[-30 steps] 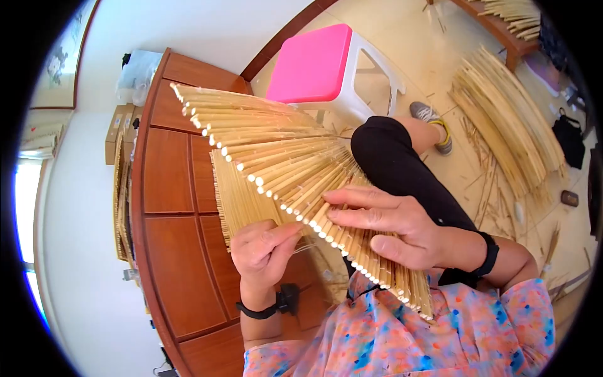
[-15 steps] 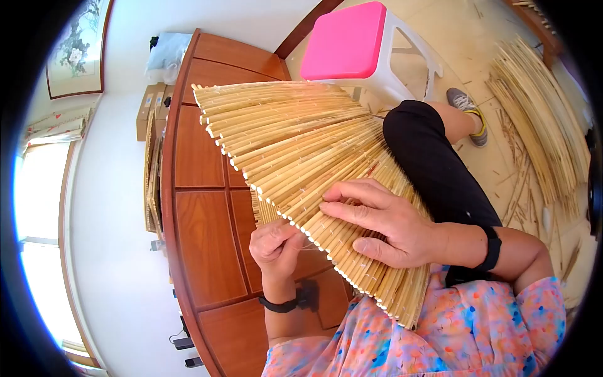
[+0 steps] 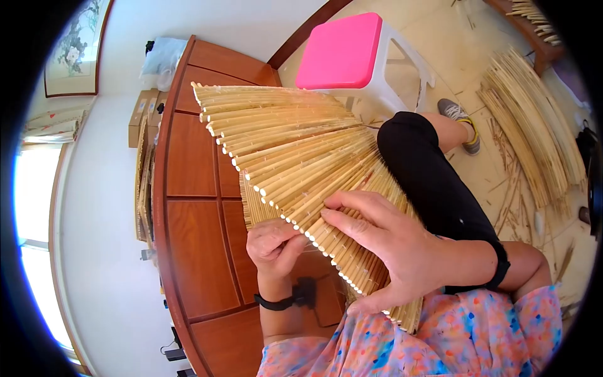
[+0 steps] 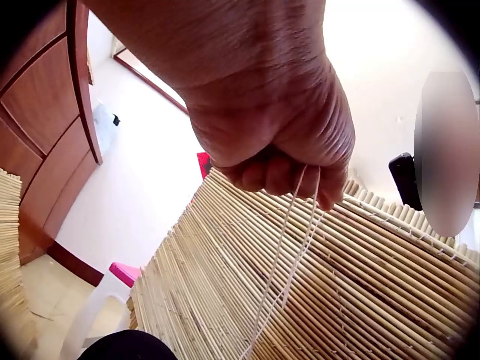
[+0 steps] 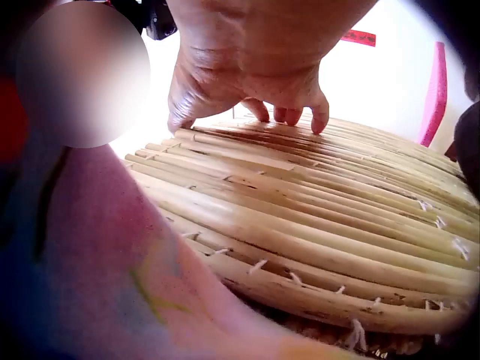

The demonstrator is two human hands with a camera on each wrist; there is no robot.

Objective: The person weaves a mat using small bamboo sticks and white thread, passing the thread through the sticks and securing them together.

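Note:
A fan-shaped mat of thin pale sticks [image 3: 289, 141], stitched in rows, slopes across the lap in the head view. At its lower left edge my left hand [image 3: 271, 250] has its fingers curled. The left wrist view shows this hand [image 4: 277, 112] gripping pale thread [image 4: 271, 281], which hangs in strands over the mat [image 4: 217, 262]. My right hand [image 3: 405, 251] rests spread on the upper face, fingertips on the sticks and thumb out near the lower edge. In the right wrist view, the hand's [image 5: 244, 71] fingertips touch the sticks [image 5: 300, 217].
Brown wooden cabinet [image 3: 198, 251] stands left of the mat. A pink-topped stool [image 3: 339, 50] is beyond it. On the floor at right lie a large bundle of sticks [image 3: 531, 119] and loose scraps. A bent knee in black [image 3: 433, 169] touches the mat's right side.
My right hand has spread wider, its thumb moving down towards the mat's lower edge. The left hand has curled more closely beside the edge. The head view has shifted.

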